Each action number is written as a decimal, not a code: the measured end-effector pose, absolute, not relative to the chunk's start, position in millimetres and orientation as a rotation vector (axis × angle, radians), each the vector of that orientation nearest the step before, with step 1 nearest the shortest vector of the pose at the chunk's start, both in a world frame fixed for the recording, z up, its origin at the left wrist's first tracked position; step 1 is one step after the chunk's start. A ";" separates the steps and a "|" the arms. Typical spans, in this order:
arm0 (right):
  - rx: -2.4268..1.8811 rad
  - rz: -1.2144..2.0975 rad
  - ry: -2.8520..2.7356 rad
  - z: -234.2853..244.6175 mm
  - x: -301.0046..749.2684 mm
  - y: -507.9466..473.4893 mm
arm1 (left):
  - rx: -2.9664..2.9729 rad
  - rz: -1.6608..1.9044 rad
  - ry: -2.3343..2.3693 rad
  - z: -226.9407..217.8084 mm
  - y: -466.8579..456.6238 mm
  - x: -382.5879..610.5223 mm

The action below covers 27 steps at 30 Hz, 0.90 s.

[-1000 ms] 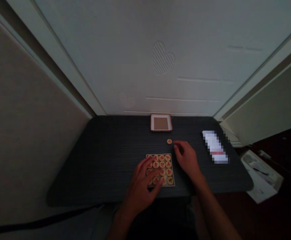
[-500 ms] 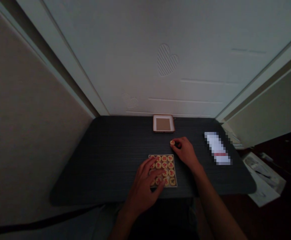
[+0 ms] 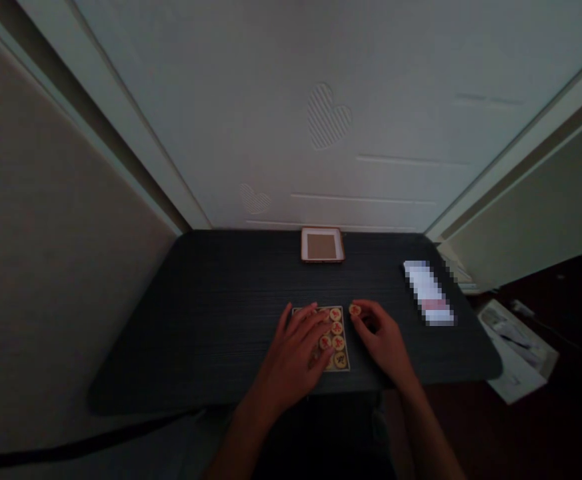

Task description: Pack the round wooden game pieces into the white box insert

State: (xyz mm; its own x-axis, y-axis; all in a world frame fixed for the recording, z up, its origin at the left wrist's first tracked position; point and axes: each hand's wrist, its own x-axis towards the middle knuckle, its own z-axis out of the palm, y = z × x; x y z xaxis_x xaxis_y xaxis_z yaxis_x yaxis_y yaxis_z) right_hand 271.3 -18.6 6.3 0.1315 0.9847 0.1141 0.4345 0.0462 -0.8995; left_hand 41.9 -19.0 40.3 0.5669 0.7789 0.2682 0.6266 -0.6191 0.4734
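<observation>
A shallow tray (image 3: 348, 353) near the table's front edge holds rows of round xiangqi pieces (image 3: 338, 343), most with red characters and one with a black character at the near right corner. My left hand (image 3: 295, 353) lies over the tray's left part, fingers spread, hiding many of the pieces. Just right of the tray, my right hand (image 3: 383, 337) pinches a single xiangqi piece (image 3: 355, 310) with a red character between thumb and fingers.
An open box lid (image 3: 322, 246) with a brown inside stands at the dark table's (image 3: 211, 300) back edge. A blurred-out bright phone-like object (image 3: 429, 293) lies at the right. On the floor to the right is an opened white box (image 3: 518, 350).
My right hand has come nearer to me with the xiangqi piece, now beside the tray's right edge. My left hand has shifted slightly up and right over the tray, covering more pieces.
</observation>
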 end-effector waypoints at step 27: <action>-1.470 1.091 -1.022 6.2 254.8 -66.0 | 2.456 0.607 1.194 31.6 -20.6 38.1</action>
State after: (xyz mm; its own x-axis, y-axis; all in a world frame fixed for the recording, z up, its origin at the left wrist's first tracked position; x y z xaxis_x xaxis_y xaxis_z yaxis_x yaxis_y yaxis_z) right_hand 254.8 -66.0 6.2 0.2365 0.9634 -0.1260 0.0637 -0.1447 -0.9874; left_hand 38.1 -20.6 31.6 0.5548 0.8007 0.2261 0.6542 -0.5877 0.4761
